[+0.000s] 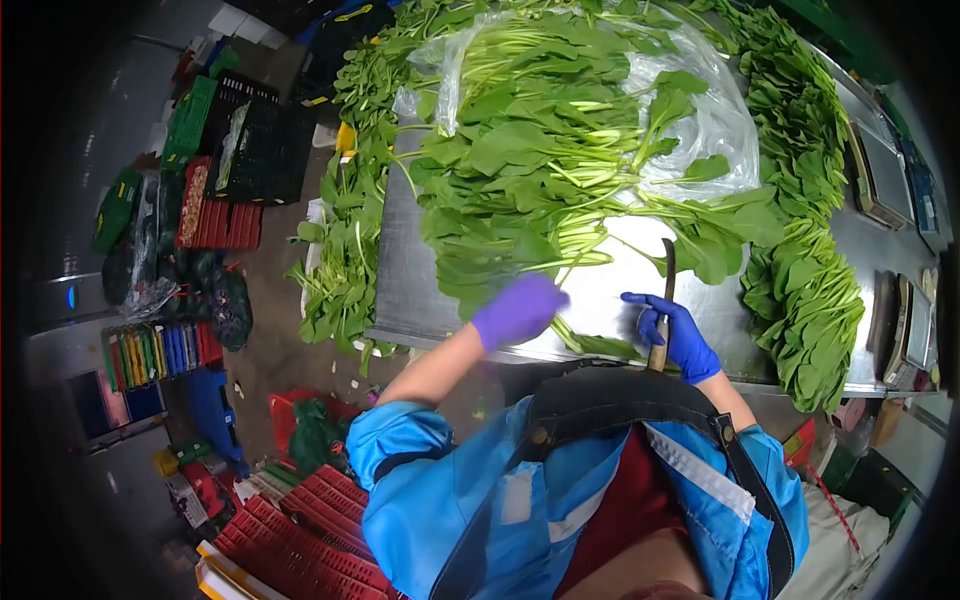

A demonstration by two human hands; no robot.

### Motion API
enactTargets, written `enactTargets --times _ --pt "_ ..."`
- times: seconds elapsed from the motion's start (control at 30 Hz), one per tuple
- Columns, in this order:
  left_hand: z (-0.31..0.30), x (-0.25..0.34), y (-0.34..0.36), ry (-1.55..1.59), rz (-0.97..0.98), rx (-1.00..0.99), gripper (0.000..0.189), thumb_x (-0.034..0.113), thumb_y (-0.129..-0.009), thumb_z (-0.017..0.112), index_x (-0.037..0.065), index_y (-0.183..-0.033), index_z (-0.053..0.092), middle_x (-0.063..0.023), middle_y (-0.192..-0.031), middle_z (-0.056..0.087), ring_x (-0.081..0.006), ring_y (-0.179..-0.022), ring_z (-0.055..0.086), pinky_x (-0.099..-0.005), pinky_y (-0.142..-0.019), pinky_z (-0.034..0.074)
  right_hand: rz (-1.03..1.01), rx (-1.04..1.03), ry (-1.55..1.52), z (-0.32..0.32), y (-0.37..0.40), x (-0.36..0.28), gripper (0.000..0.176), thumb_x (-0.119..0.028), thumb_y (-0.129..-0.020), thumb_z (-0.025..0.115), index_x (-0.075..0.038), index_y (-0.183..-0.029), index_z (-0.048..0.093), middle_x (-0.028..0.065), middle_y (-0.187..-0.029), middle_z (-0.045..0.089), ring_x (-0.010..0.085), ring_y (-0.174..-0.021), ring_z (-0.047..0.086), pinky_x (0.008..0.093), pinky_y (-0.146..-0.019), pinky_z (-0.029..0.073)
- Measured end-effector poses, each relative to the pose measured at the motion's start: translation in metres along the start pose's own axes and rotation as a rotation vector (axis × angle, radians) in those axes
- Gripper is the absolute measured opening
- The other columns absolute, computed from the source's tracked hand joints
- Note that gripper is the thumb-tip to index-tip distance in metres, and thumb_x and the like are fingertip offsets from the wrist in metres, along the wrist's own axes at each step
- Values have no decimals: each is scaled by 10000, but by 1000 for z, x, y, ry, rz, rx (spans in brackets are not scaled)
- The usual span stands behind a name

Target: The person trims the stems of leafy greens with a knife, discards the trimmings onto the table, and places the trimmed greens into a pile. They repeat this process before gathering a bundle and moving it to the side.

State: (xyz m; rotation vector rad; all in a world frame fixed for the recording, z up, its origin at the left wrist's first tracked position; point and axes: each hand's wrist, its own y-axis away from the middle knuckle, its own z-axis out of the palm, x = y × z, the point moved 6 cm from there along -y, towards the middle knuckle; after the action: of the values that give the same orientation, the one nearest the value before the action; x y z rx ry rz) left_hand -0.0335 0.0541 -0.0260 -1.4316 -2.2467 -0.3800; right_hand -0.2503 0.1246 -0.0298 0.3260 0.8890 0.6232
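My right hand, in a blue glove, grips the pale handle of a knife whose dark, curved blade points away from me; the index finger sticks out to the left. My left hand, in a purple glove, is at the near edge of a large heap of leafy greens. Motion smears its fingers, so I cannot make out whether it holds anything. Pale cut stems lie just beyond it. Between my hands, a loose leaf rests at the metal table's near edge.
Clear plastic sheeting lies under part of the heap. Bundled greens line the table's right side, near scales. More greens stand along the left. Red crates and a dark green crate are on the floor side.
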Motion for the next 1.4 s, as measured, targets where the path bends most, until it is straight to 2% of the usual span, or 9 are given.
enactTargets --times 0.2,0.3,0.47,0.7,0.8,0.9,1.1,1.2,1.4 --pt "56 4 -26 -156 -43 -281 211 157 -845 538 76 -1017 630 -121 -853 644 -289 -771 615 -395 -682 476 -71 219 418 -9 -26 -22 411 -278 -965 378 15 -1176 573 26 -612 560 90 -468 463 211 -470 385" --pt "-24 20 -49 344 -265 451 285 179 -875 568 -16 -1082 584 -154 -890 646 -229 -797 626 -332 -752 487 -369 423 583 -31 -22 -46 315 -168 -954 422 -69 -1208 579 36 -707 610 86 -462 477 209 -472 401" --pt "-20 30 -69 1400 -354 263 406 167 -880 585 -29 -1228 512 -69 -973 654 -94 -818 584 -243 -740 486 -731 353 1216 13 -4 -69 365 -27 -829 540 -61 -1190 580 156 -816 675 249 -646 649 337 -590 480" --pt "-22 42 -53 978 -587 -13 357 173 -874 606 -18 -1173 572 -68 -988 647 -91 -846 579 -232 -757 472 -447 318 1375 17 -23 -45 381 -127 -794 567 -123 -1174 594 197 -784 633 393 -686 602 438 -628 484" --pt "-10 24 -37 1291 -514 311 284 191 -822 687 -13 -1014 643 -11 -772 628 -67 -657 539 -216 -616 451 -460 339 1606 -35 -34 -14 360 -162 -827 578 -109 -1182 594 141 -724 653 288 -586 620 373 -552 489" --pt "-29 21 -30 775 -345 410 298 176 -794 712 -11 -1016 644 0 -759 624 -67 -653 542 -212 -618 455 61 265 901 -2 -13 -32 342 -237 -860 605 -108 -1177 607 44 -680 629 118 -510 554 262 -461 443" --pt "-5 18 -25 1081 -699 142 360 157 -711 763 -8 -997 621 -76 -909 632 -143 -821 582 -270 -727 474 30 165 653 32 -30 -25 239 -245 -827 676 -45 -956 657 -15 -565 530 49 -445 444 183 -404 345" --pt "-56 32 -18 188 -435 714 514 271 -636 808 33 -1047 612 -144 -1041 616 -282 -962 589 -384 -809 470 93 223 661 13 -32 -24 193 -204 -813 678 -18 -790 632 -1 -545 517 54 -431 429 202 -389 330" --pt "-15 24 -32 780 -549 235 393 281 -781 700 10 -1051 614 -100 -916 665 -234 -821 626 -324 -793 481 146 87 748 41 -33 -45 173 -224 -798 687 -66 -734 659 -18 -556 513 39 -464 434 201 -411 343"
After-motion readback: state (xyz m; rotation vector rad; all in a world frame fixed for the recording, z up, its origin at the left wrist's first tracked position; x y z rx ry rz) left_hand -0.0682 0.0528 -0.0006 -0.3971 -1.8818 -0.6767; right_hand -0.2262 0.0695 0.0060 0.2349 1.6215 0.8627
